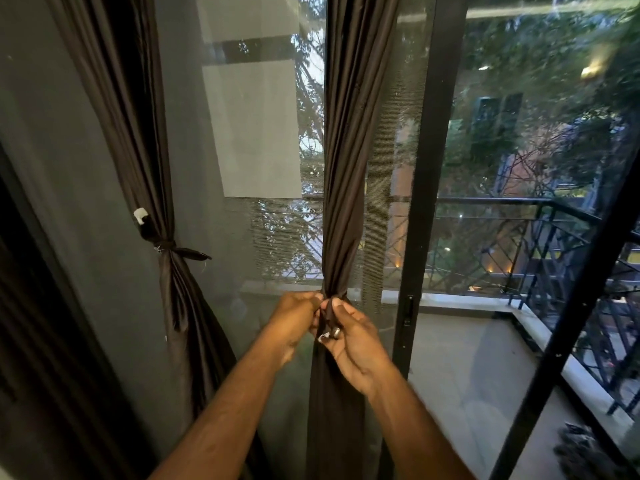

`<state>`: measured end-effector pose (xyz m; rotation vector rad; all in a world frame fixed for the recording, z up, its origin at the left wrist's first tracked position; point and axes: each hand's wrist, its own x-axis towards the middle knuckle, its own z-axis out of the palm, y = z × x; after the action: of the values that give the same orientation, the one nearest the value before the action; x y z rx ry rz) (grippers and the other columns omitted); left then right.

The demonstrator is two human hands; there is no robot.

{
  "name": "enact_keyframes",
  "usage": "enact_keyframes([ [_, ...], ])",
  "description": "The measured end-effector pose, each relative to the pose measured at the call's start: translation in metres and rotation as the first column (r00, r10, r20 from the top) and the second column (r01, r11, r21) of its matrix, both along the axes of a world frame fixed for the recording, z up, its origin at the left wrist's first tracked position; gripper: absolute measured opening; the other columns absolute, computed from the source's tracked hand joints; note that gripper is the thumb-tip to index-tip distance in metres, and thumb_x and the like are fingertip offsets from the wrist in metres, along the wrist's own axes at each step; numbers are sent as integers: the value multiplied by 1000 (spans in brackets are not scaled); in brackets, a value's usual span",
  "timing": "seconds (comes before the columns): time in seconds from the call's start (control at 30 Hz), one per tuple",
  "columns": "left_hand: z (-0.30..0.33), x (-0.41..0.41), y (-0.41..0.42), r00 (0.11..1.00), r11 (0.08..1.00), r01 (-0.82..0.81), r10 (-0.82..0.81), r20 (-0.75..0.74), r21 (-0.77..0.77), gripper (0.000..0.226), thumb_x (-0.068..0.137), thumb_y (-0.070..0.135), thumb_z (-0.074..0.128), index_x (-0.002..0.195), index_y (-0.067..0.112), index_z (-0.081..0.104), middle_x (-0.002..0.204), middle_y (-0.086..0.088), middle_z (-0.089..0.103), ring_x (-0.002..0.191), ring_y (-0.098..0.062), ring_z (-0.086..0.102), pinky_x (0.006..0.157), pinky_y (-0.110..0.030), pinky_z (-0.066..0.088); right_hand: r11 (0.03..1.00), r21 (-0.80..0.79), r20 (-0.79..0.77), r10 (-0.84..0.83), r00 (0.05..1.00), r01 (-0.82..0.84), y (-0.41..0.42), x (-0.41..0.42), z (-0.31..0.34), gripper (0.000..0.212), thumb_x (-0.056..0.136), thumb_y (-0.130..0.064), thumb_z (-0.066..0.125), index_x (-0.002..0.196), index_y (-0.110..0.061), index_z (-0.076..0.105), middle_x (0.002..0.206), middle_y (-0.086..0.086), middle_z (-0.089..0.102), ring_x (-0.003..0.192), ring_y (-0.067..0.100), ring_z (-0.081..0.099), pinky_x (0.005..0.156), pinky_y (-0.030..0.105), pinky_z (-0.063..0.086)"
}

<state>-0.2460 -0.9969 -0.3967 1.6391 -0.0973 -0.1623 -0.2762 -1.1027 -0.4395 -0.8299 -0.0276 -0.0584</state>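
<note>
**Item:** dark brown pleated fabric curtain, hanging against the grey mesh screen, just left of the black metal door frame. It is being gathered into a tight waist, with folds fanning out above and below and the cloth giving off a dull sheen.

**Item:** narrow dark brown cloth tie band, wrapping that waist and showing a white tag at its loose end.

**Left hand**: fingers curled, pinching the band at the curtain's left side.

**Right hand**: thumb and forefinger pinching the hanging end, likely drawing it taut to cinch the bundle.

**Item:** matching brown curtain at left, already tied, probably serving as the pattern.
</note>
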Motion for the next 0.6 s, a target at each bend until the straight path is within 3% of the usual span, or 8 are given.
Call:
enact_keyframes([
  [0.1,-7,3,10,891,885,-339,194,410,319,12,91,21,71,98,20,80,88,8,77,84,-6,70,75,-15,48,974,-189,30,-122,992,125,-4,3,-3,26,102,-17,53,101,3,70,86,17,69,81,24,66,82,35,56],
  [0.17,-4,-1,12,820,865,-376,144,554,332,8,86,31,76,87,24,81,80,13,76,77,-1,70,70,-21,52,935,-299,71,-176,982,190,-3,4,-6,28,103,-17,53,103,4,71,92,20,71,85,26,66,80,32,56],
  [0.23,-3,-2,6,840,876,-264,3,542,404,17,83,42,74,85,26,81,73,13,74,69,0,68,67,-24,55,904,-362,115,-199,973,227,2,4,-9,28,104,-15,50,105,1,73,95,17,74,84,24,69,76,32,56],
  [0.3,-1,-4,2,847,822,-240,-83,525,517,19,84,43,72,86,26,80,73,8,74,66,0,64,64,-23,52,862,-435,157,-211,965,259,7,3,-13,28,105,-14,49,100,-5,74,87,13,75,77,22,68,70,37,54],
  [0.4,-2,4,1,871,780,-222,-112,479,586,23,88,33,72,71,18,76,64,-1,71,59,-6,63,59,-24,48,784,-547,216,-208,954,295,10,0,-17,32,105,-14,50,81,-13,71,72,6,69,68,15,63,65,35,50],
  [0.47,-3,10,4,896,806,-143,-140,420,575,23,89,23,71,69,13,73,65,-6,70,64,-17,66,65,-32,52,752,-589,242,-185,952,296,9,0,-20,29,102,-12,54,80,-19,72,73,2,70,71,12,64,66,32,51],
  [0.57,-7,14,9,908,850,-76,-157,388,522,36,94,15,65,58,19,58,58,2,56,58,-14,52,62,-32,44,757,-597,284,-107,953,263,1,-2,-23,3,87,-13,72,86,-14,74,73,16,68,71,16,62,66,28,52],
  [0.6,-9,15,10,901,847,-88,-156,404,524,40,95,14,63,58,20,52,56,5,52,57,-13,48,61,-31,40,763,-595,275,-101,956,252,-1,-4,-26,7,83,-12,76,90,-13,75,74,21,67,71,18,63,68,29,54],
])
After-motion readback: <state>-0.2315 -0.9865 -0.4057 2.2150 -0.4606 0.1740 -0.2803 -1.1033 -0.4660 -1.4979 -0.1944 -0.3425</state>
